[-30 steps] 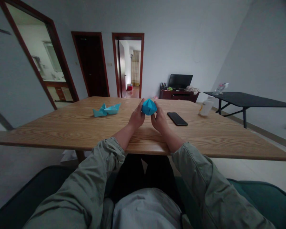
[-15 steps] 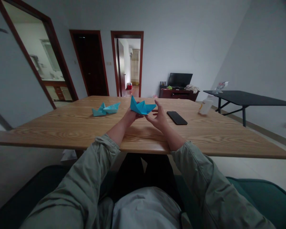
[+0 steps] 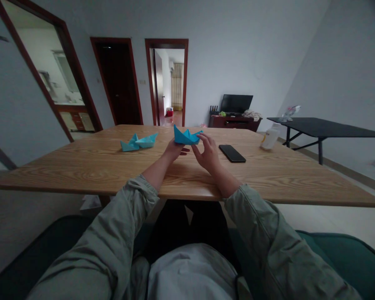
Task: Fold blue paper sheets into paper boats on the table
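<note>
Boat [image 3: 184, 136]: 1, hand-held

Above table [image 3: 96, 173]. Your left hand [image 3: 172, 151]: fingers partly extended beneath, grip hidden. Your right hand [image 3: 208, 152]: thumb and fingers narrowly parted, pinching its right end. Risk: overtight pinch may crease it. Room: between paler paper [image 3: 146, 142], left, and phone [image 3: 232, 153], right.

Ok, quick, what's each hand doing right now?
Left hand: holding the blue origami boat by its left end, some fingers extended beneath.
Right hand: partly closed, thumb and fingertips at the boat's right end.
</note>
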`<action>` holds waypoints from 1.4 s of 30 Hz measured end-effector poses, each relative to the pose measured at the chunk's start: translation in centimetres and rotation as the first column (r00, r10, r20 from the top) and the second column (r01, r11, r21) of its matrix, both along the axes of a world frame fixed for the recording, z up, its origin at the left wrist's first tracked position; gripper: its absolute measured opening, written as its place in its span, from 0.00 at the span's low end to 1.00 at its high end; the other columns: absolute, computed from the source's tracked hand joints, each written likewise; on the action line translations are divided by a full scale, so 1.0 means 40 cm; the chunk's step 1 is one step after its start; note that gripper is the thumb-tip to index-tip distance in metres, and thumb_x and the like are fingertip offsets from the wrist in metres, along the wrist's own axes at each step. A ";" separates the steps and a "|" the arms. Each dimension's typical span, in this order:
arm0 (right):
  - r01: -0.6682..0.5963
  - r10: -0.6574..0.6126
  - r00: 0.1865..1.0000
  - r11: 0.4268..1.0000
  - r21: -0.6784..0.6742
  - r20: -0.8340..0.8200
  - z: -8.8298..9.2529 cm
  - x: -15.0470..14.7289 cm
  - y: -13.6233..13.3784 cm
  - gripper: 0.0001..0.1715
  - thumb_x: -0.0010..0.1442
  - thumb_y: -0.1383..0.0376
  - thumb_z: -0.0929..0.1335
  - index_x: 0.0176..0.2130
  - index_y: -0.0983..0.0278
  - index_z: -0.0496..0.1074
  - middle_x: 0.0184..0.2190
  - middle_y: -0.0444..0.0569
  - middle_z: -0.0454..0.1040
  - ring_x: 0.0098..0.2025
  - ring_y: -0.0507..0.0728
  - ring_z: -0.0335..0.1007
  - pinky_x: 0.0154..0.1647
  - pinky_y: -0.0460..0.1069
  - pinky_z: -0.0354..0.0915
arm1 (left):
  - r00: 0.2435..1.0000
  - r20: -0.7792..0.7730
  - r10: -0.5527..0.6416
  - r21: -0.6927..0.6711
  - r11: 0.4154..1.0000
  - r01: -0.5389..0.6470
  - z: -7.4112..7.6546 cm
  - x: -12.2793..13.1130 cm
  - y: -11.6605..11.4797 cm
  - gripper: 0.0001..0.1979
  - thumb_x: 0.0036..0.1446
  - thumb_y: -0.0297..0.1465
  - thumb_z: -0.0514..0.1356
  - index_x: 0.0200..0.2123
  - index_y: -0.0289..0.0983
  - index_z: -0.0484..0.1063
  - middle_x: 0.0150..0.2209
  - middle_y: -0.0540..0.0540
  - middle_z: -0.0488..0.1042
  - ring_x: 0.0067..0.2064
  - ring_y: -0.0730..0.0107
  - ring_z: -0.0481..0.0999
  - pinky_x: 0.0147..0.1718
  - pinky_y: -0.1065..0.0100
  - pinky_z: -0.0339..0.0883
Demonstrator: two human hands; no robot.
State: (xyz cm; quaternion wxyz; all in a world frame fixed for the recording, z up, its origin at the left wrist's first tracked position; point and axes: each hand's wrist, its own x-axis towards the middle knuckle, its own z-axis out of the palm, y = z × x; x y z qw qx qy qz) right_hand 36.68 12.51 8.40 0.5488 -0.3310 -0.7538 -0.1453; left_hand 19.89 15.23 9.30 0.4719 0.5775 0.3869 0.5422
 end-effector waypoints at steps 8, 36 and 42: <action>0.065 -0.065 0.998 0.998 0.016 0.011 -0.002 -0.003 0.003 0.20 0.66 0.60 0.61 0.55 0.63 0.66 0.54 0.58 0.68 0.57 0.64 0.62 0.57 0.61 0.60 | 0.971 -0.101 0.216 0.141 0.969 -0.201 -0.015 0.014 0.003 0.16 0.52 0.35 0.61 0.45 0.38 0.68 0.43 0.44 0.75 0.32 0.69 0.78 0.26 0.71 0.68; -0.041 -0.009 0.983 0.963 -0.268 -0.182 -0.039 -0.014 0.066 0.43 0.62 0.62 0.58 0.70 0.69 0.37 0.53 0.62 0.72 0.47 0.67 0.73 0.48 0.62 0.68 | 0.865 -0.252 0.434 0.476 0.834 -0.280 -0.002 0.061 -0.056 0.16 0.53 0.28 0.59 0.46 0.39 0.69 0.41 0.44 0.74 0.41 0.63 0.73 0.41 0.65 0.66; -0.087 0.057 0.991 0.965 -0.249 -0.125 -0.031 -0.008 0.052 0.40 0.65 0.59 0.57 0.70 0.69 0.40 0.60 0.64 0.64 0.55 0.68 0.68 0.51 0.62 0.67 | 0.933 -0.162 0.323 0.364 0.898 -0.248 0.003 0.028 -0.046 0.28 0.54 0.30 0.59 0.60 0.44 0.64 0.46 0.45 0.76 0.32 0.68 0.74 0.34 0.68 0.68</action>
